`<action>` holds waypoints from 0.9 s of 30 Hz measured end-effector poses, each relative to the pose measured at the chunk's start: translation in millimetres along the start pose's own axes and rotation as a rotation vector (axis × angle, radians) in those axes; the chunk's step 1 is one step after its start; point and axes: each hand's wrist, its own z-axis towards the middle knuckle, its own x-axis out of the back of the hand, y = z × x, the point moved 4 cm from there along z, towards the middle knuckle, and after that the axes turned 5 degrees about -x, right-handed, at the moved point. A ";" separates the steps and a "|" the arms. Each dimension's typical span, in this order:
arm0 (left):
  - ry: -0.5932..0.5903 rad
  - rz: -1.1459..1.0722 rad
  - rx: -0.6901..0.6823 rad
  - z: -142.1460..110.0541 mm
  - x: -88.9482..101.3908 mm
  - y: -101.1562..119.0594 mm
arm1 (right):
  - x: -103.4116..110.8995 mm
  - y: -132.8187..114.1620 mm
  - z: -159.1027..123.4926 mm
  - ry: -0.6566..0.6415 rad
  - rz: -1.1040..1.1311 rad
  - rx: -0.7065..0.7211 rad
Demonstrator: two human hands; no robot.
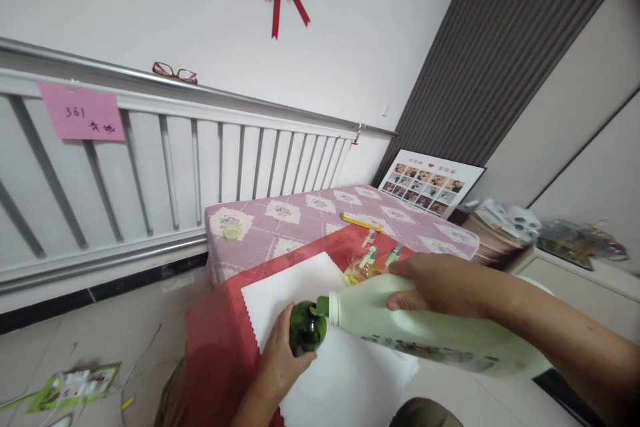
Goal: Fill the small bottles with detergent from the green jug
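My left hand (280, 363) is closed round a small dark green bottle (306, 328), held over a white cloth (310, 287) on a red cloth (220, 340). My right hand (440, 283) grips a large pale green jug (425, 330), tipped on its side with its spout touching the small bottle's mouth. Behind the jug stand a few small bottles with green pump tops (370, 261).
A low table with a pink patterned cover (310, 210) carries a green cap (233, 231) and a yellow box (361, 220). A white radiator (175, 167) lines the wall, glasses (175, 72) on top. A photo frame (430, 180) leans at right. Leaflets (75, 383) lie on the floor.
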 end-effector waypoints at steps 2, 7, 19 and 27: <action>0.000 -0.001 0.001 -0.1 0.0 -0.8 | -9.2 12.9 0.5 0.017 0.101 0.017; 0.002 -0.001 -0.001 0.8 -1.9 -8.3 | -24.3 48.8 -0.6 -0.024 0.356 0.074; 0.066 0.053 -0.006 -5.0 -1.2 -7.1 | -70.8 62.1 18.3 0.377 0.929 -0.027; 0.179 0.121 -0.131 -4.4 -6.8 -19.2 | -146.0 21.7 66.5 0.664 1.118 -0.124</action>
